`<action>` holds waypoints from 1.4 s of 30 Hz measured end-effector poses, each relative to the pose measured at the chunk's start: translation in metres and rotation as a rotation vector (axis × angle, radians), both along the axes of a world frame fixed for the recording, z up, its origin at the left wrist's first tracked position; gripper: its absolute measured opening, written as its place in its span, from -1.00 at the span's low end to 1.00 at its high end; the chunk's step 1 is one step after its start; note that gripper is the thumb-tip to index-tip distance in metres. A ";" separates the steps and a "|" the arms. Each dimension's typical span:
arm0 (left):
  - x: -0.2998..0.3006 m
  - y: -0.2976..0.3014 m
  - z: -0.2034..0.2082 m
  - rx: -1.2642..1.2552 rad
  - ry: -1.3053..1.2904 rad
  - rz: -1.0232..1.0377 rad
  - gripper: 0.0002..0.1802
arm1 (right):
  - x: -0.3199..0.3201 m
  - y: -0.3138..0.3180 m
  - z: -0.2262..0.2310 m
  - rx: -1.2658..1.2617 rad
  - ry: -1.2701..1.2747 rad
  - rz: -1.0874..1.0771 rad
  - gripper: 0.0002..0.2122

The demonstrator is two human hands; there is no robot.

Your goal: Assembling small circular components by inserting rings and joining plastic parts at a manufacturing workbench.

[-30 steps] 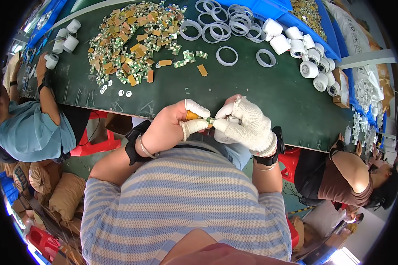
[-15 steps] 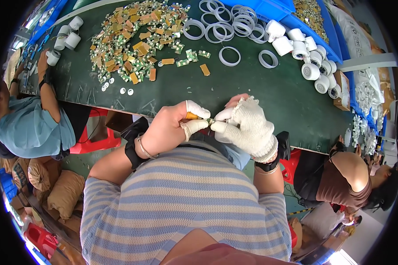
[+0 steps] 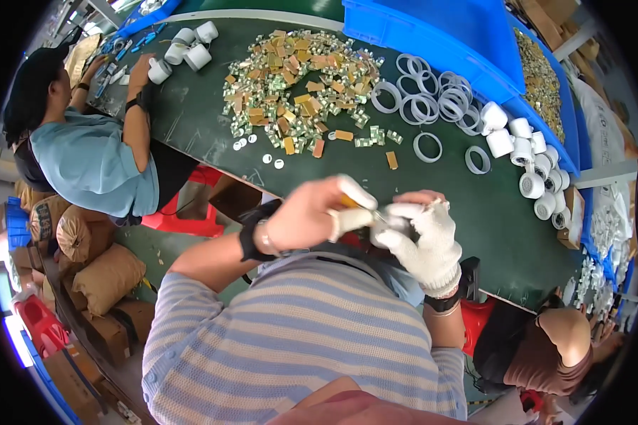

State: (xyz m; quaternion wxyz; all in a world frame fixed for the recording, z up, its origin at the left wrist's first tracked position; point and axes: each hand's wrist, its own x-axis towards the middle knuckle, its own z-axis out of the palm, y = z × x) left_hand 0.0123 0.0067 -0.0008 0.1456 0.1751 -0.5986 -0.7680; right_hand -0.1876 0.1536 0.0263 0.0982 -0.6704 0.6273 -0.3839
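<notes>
Just below the middle of the frame, the left hand (image 3: pixel 312 216), bare with taped fingertips, pinches a small orange-and-metal piece (image 3: pixel 353 204), and the white-gloved right hand (image 3: pixel 422 237) closes its fingertips on the same piece from the other side, so the two hands meet over the near edge of the dark green tabletop (image 3: pixel 475 227). Between the hands and the heap of gold and green parts (image 3: pixel 298 85) at upper centre lies a bare band of tabletop with only a few loose white discs (image 3: pixel 266 157). White rings (image 3: pixel 425 106) sit to the upper right, just beside a blue bin (image 3: pixel 446 28), and white tape rolls (image 3: pixel 532 163) line the right edge. At the upper left, another person in a light blue shirt (image 3: pixel 85 163) leans on the tabletop's left edge. Brown sacks (image 3: pixel 106 276) crowd the floor at lower left.
</notes>
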 end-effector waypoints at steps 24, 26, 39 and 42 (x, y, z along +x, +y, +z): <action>0.002 -0.012 -0.005 -0.464 -0.079 0.144 -0.25 | -0.177 0.061 -0.033 0.069 0.395 -1.213 -0.52; -0.011 0.000 0.001 -0.763 -0.042 0.093 -0.27 | -0.120 0.058 -0.040 -0.241 -0.169 -1.068 -0.55; -0.019 -0.002 0.000 -0.308 0.107 0.148 -0.24 | -0.072 -0.054 -0.047 0.055 0.188 -0.302 -0.75; -0.018 -0.005 -0.007 -0.179 0.171 0.196 -0.15 | -0.080 -0.072 -0.046 0.337 0.305 -0.362 -0.71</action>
